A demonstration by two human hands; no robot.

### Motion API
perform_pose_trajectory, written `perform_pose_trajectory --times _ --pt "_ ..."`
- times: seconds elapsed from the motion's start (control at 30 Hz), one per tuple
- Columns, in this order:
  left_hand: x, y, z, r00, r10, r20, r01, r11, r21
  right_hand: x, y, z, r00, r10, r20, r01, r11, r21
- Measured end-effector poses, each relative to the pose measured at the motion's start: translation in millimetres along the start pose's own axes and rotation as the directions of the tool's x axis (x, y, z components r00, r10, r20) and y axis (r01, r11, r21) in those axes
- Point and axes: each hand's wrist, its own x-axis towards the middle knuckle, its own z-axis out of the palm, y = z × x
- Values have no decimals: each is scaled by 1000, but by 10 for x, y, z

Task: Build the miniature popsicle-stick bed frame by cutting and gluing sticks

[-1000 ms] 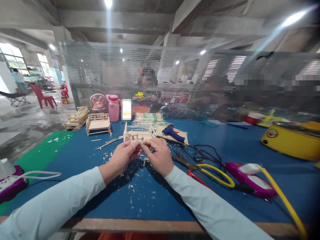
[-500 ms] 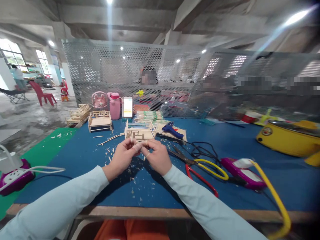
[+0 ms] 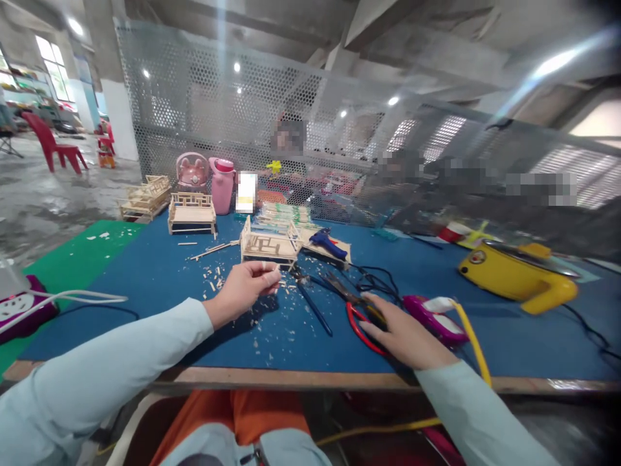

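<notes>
Left hand (image 3: 242, 291) pinching a small wood stick (image 3: 270, 274) over the table (image 3: 160, 285) — grip clamped, kept up off the scraps. Right hand (image 3: 405, 336) resting flat, fingers apart, on the red-handled scissors (image 3: 359, 323) — nothing gripped yet.

Stick and scissors, blue table

Small pale wooden stick (image 3: 272, 279) pinched at the left hand's (image 3: 245, 289) fingertips, just above the chip-strewn cloth. Red-handled scissors (image 3: 356, 310) lie flat, blades pointing away, handles under the right hand (image 3: 405, 336).

Perforated metal screen (image 3: 204, 110), concrete floor (image 3: 43, 207), red chair (image 3: 51, 144).
</notes>
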Motion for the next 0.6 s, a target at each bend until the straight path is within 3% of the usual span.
perform_pose_trajectory --times 0.13,0.2,0.3,0.4,0.6 --pt "-29 12 13 999 27 34 -29 998 61 -68 -204 -36 986 148 -72 -143 987 72" --pt "-32 15 1 998 38 50 -42 996 77 -97 -380 -85 977 160 -138 -130 971 203" --pt "-44 32 -11 997 45 70 -52 993 102 -153 -692 -181 984 36 -174 40 909 415" --pt "-77 71 7 996 67 64 -74 989 128 -205 -1006 -263 986 -145 -85 168 820 548" --pt "-152 130 78 994 106 25 -109 982 152 -176 -1324 -249 944 -320 -81 310 771 557"
